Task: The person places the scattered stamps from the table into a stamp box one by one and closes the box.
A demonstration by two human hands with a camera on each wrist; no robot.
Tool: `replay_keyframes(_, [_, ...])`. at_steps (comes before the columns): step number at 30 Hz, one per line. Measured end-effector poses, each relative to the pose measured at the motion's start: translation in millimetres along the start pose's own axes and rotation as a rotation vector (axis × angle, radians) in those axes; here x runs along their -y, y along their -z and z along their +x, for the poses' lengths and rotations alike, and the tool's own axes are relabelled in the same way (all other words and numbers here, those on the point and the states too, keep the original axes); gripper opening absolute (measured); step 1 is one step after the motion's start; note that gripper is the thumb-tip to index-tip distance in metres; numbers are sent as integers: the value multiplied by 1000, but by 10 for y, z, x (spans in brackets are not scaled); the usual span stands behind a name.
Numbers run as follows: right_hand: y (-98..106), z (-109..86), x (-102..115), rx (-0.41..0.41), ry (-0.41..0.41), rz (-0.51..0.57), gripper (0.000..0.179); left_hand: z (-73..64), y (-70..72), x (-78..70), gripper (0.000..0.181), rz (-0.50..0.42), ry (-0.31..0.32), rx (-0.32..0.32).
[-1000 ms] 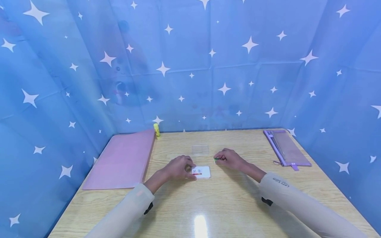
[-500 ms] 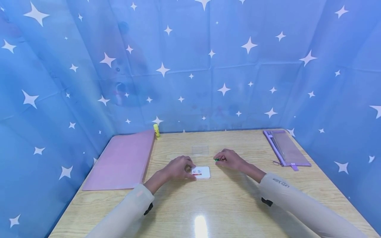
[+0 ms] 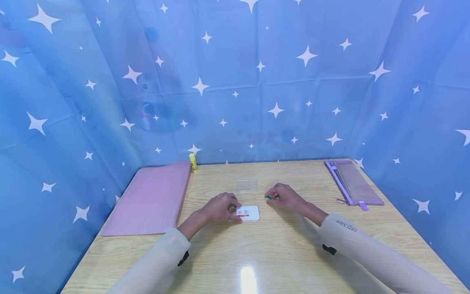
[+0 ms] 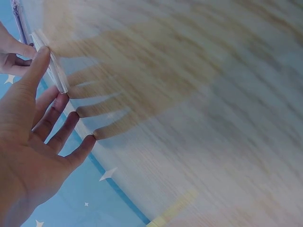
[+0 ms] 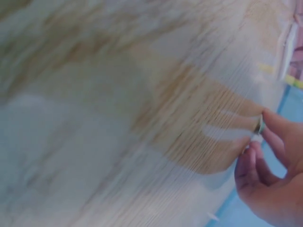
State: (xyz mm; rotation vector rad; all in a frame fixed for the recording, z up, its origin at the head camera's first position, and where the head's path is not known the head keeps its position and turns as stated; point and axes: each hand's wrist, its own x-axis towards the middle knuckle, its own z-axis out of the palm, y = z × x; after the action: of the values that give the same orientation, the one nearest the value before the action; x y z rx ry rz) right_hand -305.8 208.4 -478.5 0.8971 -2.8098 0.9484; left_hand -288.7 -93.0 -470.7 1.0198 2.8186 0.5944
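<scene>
In the head view my left hand [image 3: 220, 207] grips the left end of a flat, clear-edged case [image 3: 252, 212] with a white, printed face, lying on the wooden table. Its thumb and fingertips hold the case [image 4: 56, 75] by opposite edges in the left wrist view. To the right of the case, my right hand [image 3: 285, 197] pinches a small green-and-white piece [image 3: 268, 198] close over the tabletop. The right wrist view shows that piece [image 5: 259, 126] between thumb and fingertips; I cannot tell its kind. A clear, shallow rectangular cover [image 3: 247, 185] lies just beyond the case.
A pink folder [image 3: 150, 200] lies on the left, with a yellow glue stick [image 3: 193, 162] upright by its far corner. On the far right is a purple zip pouch [image 3: 356, 183] with slim items inside. A blue starry curtain [image 3: 235, 122] encloses the table's back and sides.
The green piece has turned slightly in my right fingers, so more of its green shows. My left hand and the case have stayed put.
</scene>
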Motion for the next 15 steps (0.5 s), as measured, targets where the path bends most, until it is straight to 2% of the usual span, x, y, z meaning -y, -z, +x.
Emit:
replay_keyframes(7, [11, 13, -14, 16, 40, -12, 16, 8, -1, 10, 54, 4, -4, 1])
replay_keyframes(15, [4, 33, -30, 33, 38, 6, 24, 2, -10, 2, 52, -3, 5, 2])
